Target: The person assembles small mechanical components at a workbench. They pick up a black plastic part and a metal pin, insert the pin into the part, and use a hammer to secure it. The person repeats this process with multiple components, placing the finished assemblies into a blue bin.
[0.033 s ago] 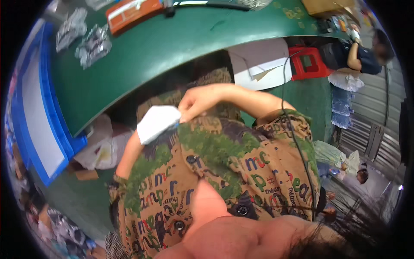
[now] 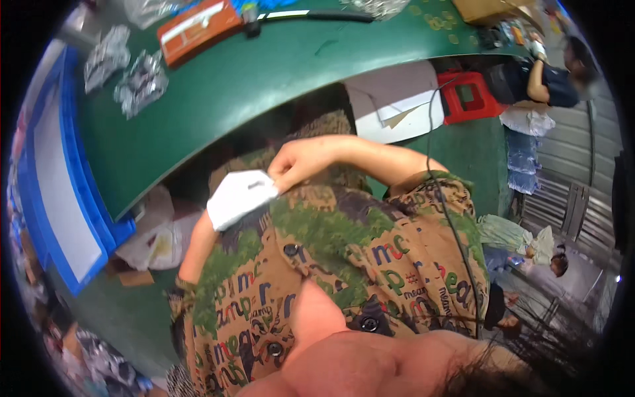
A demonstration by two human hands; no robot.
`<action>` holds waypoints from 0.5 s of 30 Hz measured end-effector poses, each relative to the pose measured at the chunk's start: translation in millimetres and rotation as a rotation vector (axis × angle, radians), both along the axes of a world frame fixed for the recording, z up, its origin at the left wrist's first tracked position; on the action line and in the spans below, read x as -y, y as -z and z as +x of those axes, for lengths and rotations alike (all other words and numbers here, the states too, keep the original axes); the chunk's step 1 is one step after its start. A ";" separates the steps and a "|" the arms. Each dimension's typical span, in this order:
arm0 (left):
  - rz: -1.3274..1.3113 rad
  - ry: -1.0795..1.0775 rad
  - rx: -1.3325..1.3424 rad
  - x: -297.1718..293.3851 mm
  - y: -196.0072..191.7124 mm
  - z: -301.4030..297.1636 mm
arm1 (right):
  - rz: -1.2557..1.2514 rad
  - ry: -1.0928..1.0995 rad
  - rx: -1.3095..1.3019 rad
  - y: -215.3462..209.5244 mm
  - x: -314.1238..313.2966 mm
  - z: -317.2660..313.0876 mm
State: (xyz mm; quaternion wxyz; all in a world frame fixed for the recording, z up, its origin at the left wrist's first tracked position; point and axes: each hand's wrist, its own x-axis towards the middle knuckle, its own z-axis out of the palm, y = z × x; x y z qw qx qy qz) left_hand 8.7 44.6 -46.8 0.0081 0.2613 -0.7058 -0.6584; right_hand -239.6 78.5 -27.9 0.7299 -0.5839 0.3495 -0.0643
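Close to our patterned shirt, our left hand wears a white glove, and our bare right hand pinches its edge. Beyond lies the green table with an orange box and crumpled clear bags. A blue crate sits left, a red stool farther right.
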 end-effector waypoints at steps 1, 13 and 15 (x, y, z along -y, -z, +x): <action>-0.042 0.027 0.070 3.7 -16.4 -3.0 | -0.181 0.043 0.000 1.2 -0.2 -5.9; 0.282 -0.370 -0.244 6.8 -12.5 -16.3 | -1.382 0.842 -0.943 -47.2 78.7 -172.3; -0.005 -0.324 -0.121 2.8 -15.5 -34.0 | -1.349 0.852 -1.152 -48.7 98.9 -174.3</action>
